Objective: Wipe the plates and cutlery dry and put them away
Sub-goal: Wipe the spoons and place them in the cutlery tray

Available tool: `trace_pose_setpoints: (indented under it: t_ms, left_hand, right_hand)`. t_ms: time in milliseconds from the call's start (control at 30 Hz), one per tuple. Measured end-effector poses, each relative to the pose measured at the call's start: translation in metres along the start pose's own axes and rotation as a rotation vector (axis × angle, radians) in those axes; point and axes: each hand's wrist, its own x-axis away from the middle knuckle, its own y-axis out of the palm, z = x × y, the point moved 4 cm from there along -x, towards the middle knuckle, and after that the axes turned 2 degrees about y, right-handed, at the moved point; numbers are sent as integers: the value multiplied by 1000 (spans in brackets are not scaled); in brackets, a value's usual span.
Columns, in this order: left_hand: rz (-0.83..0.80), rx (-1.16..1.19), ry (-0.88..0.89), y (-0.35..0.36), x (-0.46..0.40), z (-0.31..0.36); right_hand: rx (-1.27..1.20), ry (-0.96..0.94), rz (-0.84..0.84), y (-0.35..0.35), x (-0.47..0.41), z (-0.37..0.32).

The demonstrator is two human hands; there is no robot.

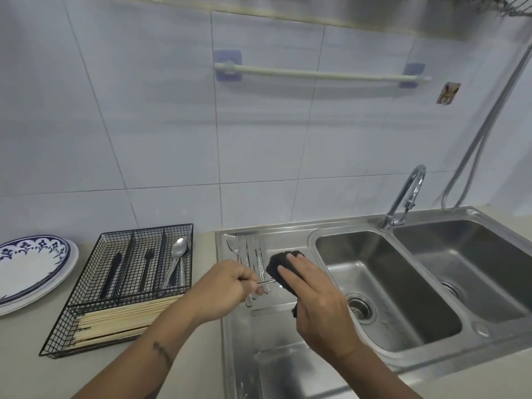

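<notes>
My left hand (223, 286) pinches the handle of a metal utensil (266, 281) above the sink's drainboard. Its other end is wrapped in a black cloth (276, 267) that my right hand (313, 298) grips. Several forks and knives (249, 254) lie on the drainboard (259, 341) behind my hands. A black wire cutlery tray (126, 283) stands on the counter to the left, holding spoons (177, 263), a black fork, a black knife and wooden chopsticks (121, 318). Stacked plates (28, 272), the top one white with a blue pattern, sit at the far left.
A steel double sink (403, 286) with a curved tap (406, 197) fills the right side. A hose hangs down the tiled wall at right. A white towel bar (316, 73) is fixed to the wall above.
</notes>
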Motion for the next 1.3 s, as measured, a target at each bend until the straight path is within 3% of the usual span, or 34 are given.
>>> trace_pose_setpoints:
  t_ms: [167,333,433,500,700,967,1133,1300]
  left_hand:
    - [29,92,-39,3,-6,-11]
    - [2,144,-37,11,-9,-8]
    - [68,169,0,17,-10,-5]
    - [87,183,15,21,-10,-9]
    - [-30,376,-37,30,-17,-12]
    - [244,590,-168,33,-15,-24]
    - [400,634,-215,35,-27,-18]
    - [511,989,-239,39,-37,-1]
  right_hand:
    - [8,104,28,-3,0,22]
    - [-16,-20,-43,1,1,12]
    - [-64,166,-18,3,-3,23]
    - [-75,176,11,3,-4,17]
    - [-123,107,-43,4,-7,7]
    - [-112,379,-10,-2,-13,45]
    - [-137,380,0,-8,-26,31]
    - [-71,251,-140,21,-15,3]
